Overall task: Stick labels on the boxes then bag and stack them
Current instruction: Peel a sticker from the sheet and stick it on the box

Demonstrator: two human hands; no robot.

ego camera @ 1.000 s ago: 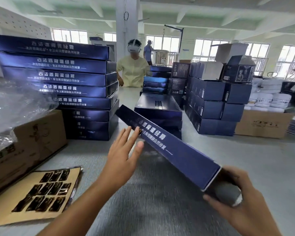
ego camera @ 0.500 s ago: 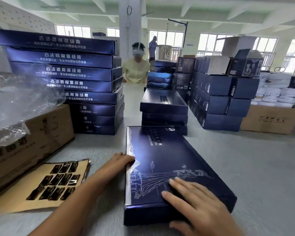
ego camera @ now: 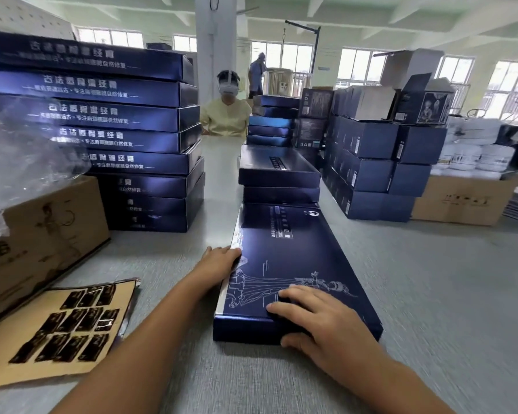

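Navy box (ego camera: 284,264) flat on bench (ego camera: 431,294), printed face up, likely so top is ready for label. Your left hand (ego camera: 219,261) braces left edge, right hand (ego camera: 320,318) presses lid; fingers extended, gripping nothing. Label sheet (ego camera: 60,333) near left, within reach.

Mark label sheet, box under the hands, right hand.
label sheet (ego camera: 57,369), head view, bare backing below the labels.
box (ego camera: 284,258), head view, middle of top face.
right hand (ego camera: 320,321), head view, back of the hand.
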